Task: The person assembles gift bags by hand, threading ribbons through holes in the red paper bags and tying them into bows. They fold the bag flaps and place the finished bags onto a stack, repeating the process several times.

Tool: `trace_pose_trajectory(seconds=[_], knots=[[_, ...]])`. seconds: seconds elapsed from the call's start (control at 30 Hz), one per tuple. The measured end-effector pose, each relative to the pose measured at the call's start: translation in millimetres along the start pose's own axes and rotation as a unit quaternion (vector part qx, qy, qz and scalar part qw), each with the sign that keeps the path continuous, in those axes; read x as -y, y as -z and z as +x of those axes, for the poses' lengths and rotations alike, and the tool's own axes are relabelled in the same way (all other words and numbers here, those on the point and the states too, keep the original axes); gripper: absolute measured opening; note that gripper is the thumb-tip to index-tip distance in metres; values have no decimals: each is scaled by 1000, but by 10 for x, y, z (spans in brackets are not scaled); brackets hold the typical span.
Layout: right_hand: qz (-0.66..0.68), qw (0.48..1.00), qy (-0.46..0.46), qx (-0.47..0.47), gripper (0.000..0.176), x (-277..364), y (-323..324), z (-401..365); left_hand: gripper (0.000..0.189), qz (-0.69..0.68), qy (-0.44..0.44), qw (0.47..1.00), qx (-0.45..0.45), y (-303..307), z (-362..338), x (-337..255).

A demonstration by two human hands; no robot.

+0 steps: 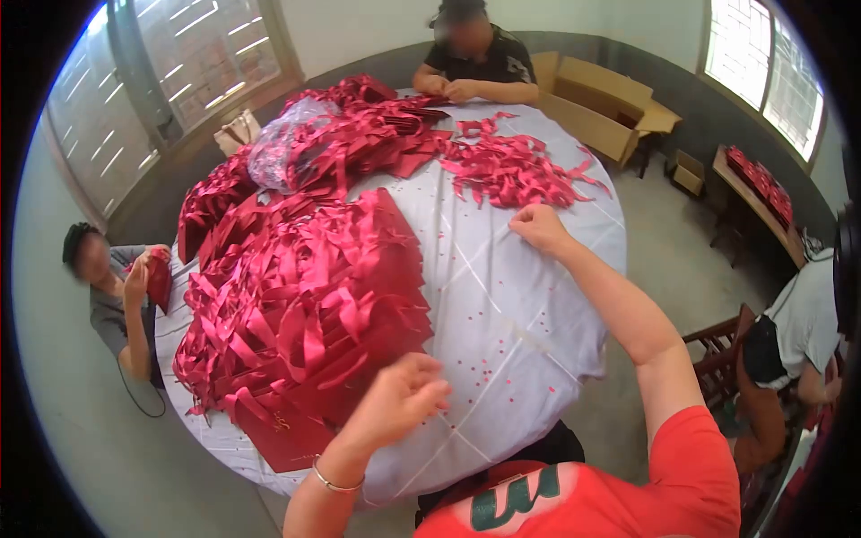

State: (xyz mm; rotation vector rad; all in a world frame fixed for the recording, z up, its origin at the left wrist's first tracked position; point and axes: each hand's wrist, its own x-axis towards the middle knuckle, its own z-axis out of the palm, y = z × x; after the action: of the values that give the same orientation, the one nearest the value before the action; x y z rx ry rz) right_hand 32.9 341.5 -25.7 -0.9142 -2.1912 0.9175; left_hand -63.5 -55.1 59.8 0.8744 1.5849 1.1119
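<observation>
My left hand hovers over the near side of the round table, its fingers loosely curled and partly apart, with nothing visible in them. Beside it lies a big heap of dark red paper bags with shiny red ribbon handles. My right hand is stretched out to the right side, thumb and fingertips drawn together; whether anything small is between them, I cannot make out. Just beyond that hand is a loose pile of red ribbons.
White cloth covers the round table, with small red dots scattered on it. Co-workers sit at the far side and left, handling red pieces. Clear plastic lies on the rear heap. An open carton stands behind.
</observation>
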Motion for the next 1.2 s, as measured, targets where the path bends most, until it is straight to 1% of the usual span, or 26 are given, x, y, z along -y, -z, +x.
trace_pose_trajectory(seconds=[0.07, 0.1, 0.2, 0.23, 0.27, 0.3, 0.33, 0.37, 0.4, 0.43, 0.5, 0.53, 0.6, 0.63, 0.7, 0.73, 0.77, 0.8, 0.83, 0.87, 0.93, 1.0, 1.03, 1.1, 1.13, 1.2], knots=[[20, 1000, 7, -9, 24, -1, -176, 81, 25, -13, -13, 999, 31, -49, 39, 105], [20, 1000, 0, 1, 25, 146, -227, 78, 25, -17, -11, 999, 40, -85, 63, 134], [16, 999, 43, 24, 25, 389, -496, 208, 21, -72, -51, 994, 56, -132, 180, 356], [26, 998, 37, 44, 25, 495, -586, 276, 20, -81, -62, 994, 46, -156, 180, 385], [36, 997, 31, 64, 24, 605, -680, 346, 20, -79, -65, 994, 40, -175, 195, 460], [34, 996, 74, 48, 25, 618, -822, 465, 20, -77, -68, 994, 34, -183, 215, 547], [48, 994, 77, 54, 25, 660, -948, 590, 19, -8, -82, 996, 33, -171, 235, 612], [62, 993, 81, 61, 26, 713, -1073, 725, 19, 20, -98, 995, 31, -168, 247, 659], [152, 983, 49, 87, 25, 806, -1218, 848, 19, 48, -113, 992, 28, -169, 261, 694], [151, 983, 54, 90, 25, 870, -1313, 955, 20, 27, -117, 992, 31, -176, 285, 711], [257, 958, -30, 126, 21, 1027, -1494, 1171, 20, 29, -103, 994, 32, -160, 262, 655], [282, 952, -42, 106, 17, 1117, -1594, 1282, 18, 48, -111, 992, 26, -157, 268, 654], [339, 931, -53, 126, 21, 1195, -1769, 1564, 18, 45, -94, 994, 26, -164, 282, 665], [342, 922, -67, 168, 31, 1181, -1876, 1785, 18, 69, -93, 993, 25, -152, 260, 594], [319, 926, -112, 168, 34, 1194, -2074, 2101, 21, 89, -158, 983, 2, -169, 294, 706], [306, 926, -131, 177, 39, 1235, -2133, 2212, 21, 117, -205, 972, -19, -156, 310, 703], [299, 928, -145, 167, 42, 1264, -2213, 2296, 21, 112, -200, 973, -23, -150, 313, 682], [291, 930, -160, 157, 45, 1318, -2280, 2338, 20, 103, -163, 981, -9, -147, 295, 645], [271, 934, -152, 177, 51, 1346, -2328, 2421, 21, 93, -125, 988, 5, -147, 287, 626], [317, 922, -160, 152, 52, 1368, -2394, 2473, 20, 136, -165, 977, -16, -166, 290, 644], [387, 895, -191, 111, 50, 1489, -2481, 2562, 21, 133, -173, 976, -16, -115, 266, 528], [461, 863, -176, 105, 53, 1483, -2585, 2724, 21, 129, -180, 975, -12, -108, 268, 528], [472, 854, -203, 83, 53, 1538, -2599, 2786, 21, 122, -187, 975, -18, -127, 278, 560], [442, 862, -246, 27, 55, 1662, -2576, 2809, 21, 110, -190, 975, -24, -176, 303, 638], [441, 859, -259, 3, 61, 1727, -2558, 2764, 20, 131, -173, 976, -12, -202, 322, 686], [440, 847, -299, -5, 66, 1816, -2493, 2709, 19, 150, -157, 976, -1, -205, 317, 687]])
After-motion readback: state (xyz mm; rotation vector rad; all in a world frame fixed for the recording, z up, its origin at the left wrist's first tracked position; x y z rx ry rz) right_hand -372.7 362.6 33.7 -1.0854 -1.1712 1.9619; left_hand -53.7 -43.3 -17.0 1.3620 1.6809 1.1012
